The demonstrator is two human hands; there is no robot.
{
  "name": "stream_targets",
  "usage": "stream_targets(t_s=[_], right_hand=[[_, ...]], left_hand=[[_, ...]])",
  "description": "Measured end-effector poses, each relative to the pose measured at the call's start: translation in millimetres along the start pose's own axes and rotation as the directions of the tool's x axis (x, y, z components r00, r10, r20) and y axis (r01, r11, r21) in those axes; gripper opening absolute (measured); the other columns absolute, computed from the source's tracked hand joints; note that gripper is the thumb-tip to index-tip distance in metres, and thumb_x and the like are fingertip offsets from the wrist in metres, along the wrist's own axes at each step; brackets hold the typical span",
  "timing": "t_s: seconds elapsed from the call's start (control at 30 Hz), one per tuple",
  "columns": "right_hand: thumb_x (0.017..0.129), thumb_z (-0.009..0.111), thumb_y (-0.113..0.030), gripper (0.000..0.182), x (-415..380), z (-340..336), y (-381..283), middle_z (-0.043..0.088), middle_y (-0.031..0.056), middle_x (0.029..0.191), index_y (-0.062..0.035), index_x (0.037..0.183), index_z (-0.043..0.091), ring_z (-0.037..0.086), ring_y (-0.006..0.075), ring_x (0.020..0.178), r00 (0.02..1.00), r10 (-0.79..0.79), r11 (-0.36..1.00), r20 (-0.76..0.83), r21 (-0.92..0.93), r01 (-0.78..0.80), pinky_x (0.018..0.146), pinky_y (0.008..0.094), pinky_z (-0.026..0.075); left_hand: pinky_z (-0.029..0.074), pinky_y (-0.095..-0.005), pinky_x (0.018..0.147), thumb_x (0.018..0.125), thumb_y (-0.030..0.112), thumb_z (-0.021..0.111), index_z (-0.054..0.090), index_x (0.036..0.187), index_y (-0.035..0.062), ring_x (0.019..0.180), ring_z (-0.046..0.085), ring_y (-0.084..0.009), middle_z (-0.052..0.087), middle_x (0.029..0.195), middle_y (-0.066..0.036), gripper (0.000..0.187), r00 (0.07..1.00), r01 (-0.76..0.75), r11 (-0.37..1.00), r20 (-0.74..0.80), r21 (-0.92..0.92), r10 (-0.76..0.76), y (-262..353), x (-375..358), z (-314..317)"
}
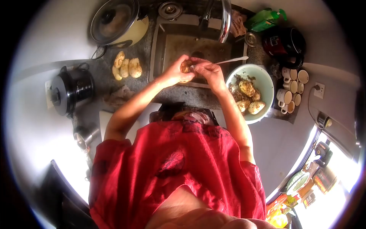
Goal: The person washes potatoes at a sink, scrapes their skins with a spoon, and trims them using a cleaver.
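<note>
My left hand (pixel 175 72) is closed round a brown-skinned potato (pixel 186 66) above the front of the sink (pixel 162 49). My right hand (pixel 212 73) grips a metal spoon (pixel 233 60) close to its bowl end, with the handle sticking out to the right. The spoon's bowl is hidden by my fingers and seems to be against the potato. To the right, a pale green basin (pixel 269 82) holds several potatoes (pixel 256 107) with dirt and dark scraps. Several pale, scraped potatoes (pixel 135 68) lie on the counter to the left.
A chrome faucet (pixel 225 21) arches over the sink. At the back left stands a lidded cooker (pixel 133 32); a black appliance (pixel 72 91) is further left. A green bottle (pixel 263 20), a dark pot (pixel 284 44) and several mugs (pixel 292 87) line the right side.
</note>
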State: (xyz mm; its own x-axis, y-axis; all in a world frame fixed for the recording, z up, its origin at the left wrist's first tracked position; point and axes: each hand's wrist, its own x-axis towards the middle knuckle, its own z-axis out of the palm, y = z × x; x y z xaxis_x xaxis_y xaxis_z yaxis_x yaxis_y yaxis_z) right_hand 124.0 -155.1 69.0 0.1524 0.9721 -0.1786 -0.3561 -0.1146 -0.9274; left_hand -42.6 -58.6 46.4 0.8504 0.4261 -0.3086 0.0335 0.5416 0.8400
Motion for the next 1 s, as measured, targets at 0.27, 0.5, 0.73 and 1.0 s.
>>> stream_targets(t_s=[0.27,0.5,0.73,1.0], right_hand=[[0.091,0.059,-0.01,0.012,0.2,-14.3,7.7,0.066,0.0094,0.105,-0.0009,0.096,0.065,0.062,0.0155,0.092,0.981,0.192,0.929,0.009,0.321,-0.184,0.085,0.0299,0.05],[0.091,0.057,-0.011,0.01,27.2,-22.2,6.2,0.056,-0.0023,0.08,-0.0055,0.099,0.059,0.05,0.0078,0.062,0.95,0.167,0.979,-0.266,0.159,-0.127,0.056,0.0222,0.041],[0.088,0.058,-0.011,0.006,29.5,-34.2,2.9,0.054,0.0004,0.072,-0.0064,0.09,0.054,0.05,0.0084,0.056,0.954,0.208,0.968,-0.215,0.187,-0.168,0.045,0.0241,0.037],[0.089,0.06,-0.015,0.015,37.3,-40.5,22.2,0.054,0.0012,0.066,-0.0044,0.081,0.053,0.05,0.0101,0.053,0.934,0.159,0.983,-0.319,-0.033,-0.179,0.045,0.0263,0.039]], left_hand=[[0.049,-0.0245,0.069,0.082,0.001,0.07,0.039,0.118,0.0046,0.085,0.056,-0.0099,0.056,0.098,-0.004,0.047,0.995,0.018,0.998,-0.098,0.061,-0.012,-3.3,-4.8,13.9],[0.049,-0.028,0.08,0.081,0.01,0.074,0.036,0.125,0.0039,0.095,0.057,-0.0145,0.056,0.103,-0.008,0.058,0.944,0.087,0.985,-0.328,0.151,-0.033,-10.5,4.9,42.5],[0.042,-0.0319,0.096,0.077,0.015,0.077,0.03,0.132,0.0002,0.111,0.052,-0.0195,0.051,0.119,-0.013,0.074,0.963,0.132,0.987,-0.247,0.096,-0.105,-18.4,0.8,45.2],[0.045,-0.0328,0.094,0.079,0.013,0.076,0.029,0.136,0.0038,0.113,0.052,-0.0199,0.053,0.119,-0.012,0.074,0.964,0.137,0.99,-0.231,0.016,-0.13,-16.6,-1.6,44.3]])
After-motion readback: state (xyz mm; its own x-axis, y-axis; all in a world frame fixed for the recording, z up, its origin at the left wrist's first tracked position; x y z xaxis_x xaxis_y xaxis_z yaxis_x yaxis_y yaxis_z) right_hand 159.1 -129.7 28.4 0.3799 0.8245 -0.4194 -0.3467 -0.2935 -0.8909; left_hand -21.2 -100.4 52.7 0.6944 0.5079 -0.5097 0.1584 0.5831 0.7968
